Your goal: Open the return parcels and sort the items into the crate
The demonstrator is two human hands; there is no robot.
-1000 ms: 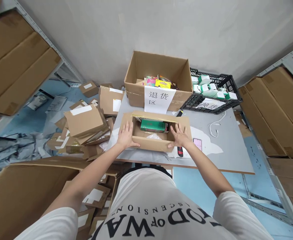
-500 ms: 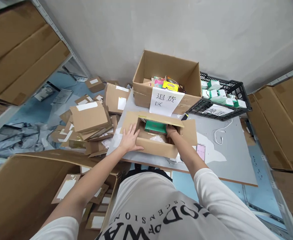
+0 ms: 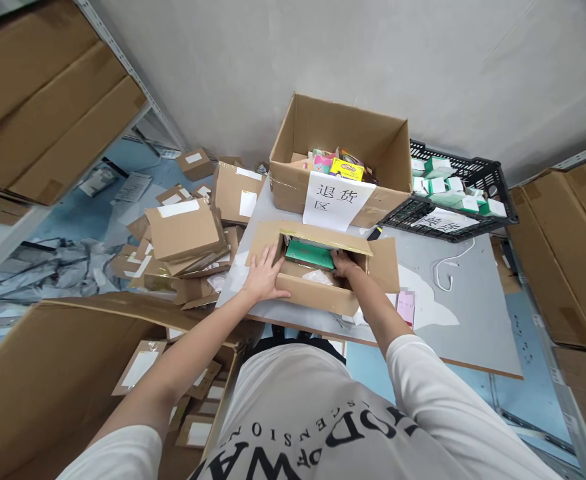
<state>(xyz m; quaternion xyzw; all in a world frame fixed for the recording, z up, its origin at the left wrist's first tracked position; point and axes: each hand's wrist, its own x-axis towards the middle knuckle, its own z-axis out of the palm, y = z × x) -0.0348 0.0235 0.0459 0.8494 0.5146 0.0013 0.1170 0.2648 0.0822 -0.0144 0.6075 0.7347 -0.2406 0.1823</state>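
Observation:
An opened cardboard carton (image 3: pixel 317 298) lies on the grey table in front of me, its flaps folded out. Inside it, along the far side, is a green box (image 3: pixel 311 254), with some clear plastic wrapping (image 3: pixel 319 277) nearer to me. My left hand (image 3: pixel 264 275) rests on the carton's left end, fingers spread over the flap and near edge. Reaching into the carton, my right hand (image 3: pixel 341 263) has its fingers closed round the green box's right end; some of the fingertips are hidden.
Behind the carton stands a large box (image 3: pixel 285 183) of colourful packets with a paper sign. A black crate (image 3: pixel 477 175) of green-and-white boxes is to its right. A phone (image 3: pixel 405 308) and white cable (image 3: pixel 437 273) lie on the table (image 3: pixel 483 320). Parcels (image 3: pixel 187 230) are piled left.
The green box has tilted slightly inside the carton, with my right hand at its end. My left hand stays on the carton. The whole view has shifted a little.

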